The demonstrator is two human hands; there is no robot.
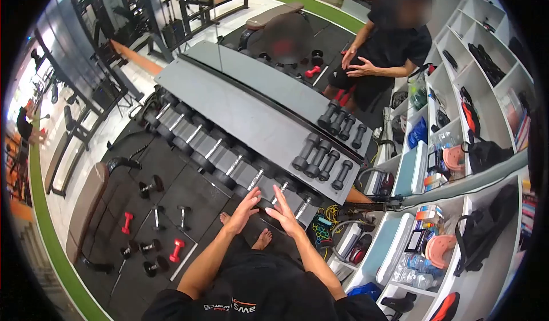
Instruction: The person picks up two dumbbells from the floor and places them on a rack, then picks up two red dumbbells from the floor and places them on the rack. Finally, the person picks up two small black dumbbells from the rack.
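- Red dumbbell (176,250), on the floor left of the person: its long axis slants steeply, upper end tipped rightward; it lies well apart from both hands.
- Left hand (242,212): spread, fingers extended up and to the right, palm turned toward the other hand.
- Left chrome-handled dumbbell (256,179), on the rack's lower tier: long axis running from lower left to upper right, just beyond the left fingertips.
- Right hand (284,211): spread, fingers extended up and to the left.
- Middle chrome-handled dumbbell (284,186): same slant, partly hidden behind the right fingers; whether they touch, I cannot tell.
- Right chrome-handled dumbbell (302,209): parallel to its neighbours, just right of the right hand.
- Black dumbbells (318,159), on the upper shelf (246,118): lying side by side on the same slant, beyond the right hand.
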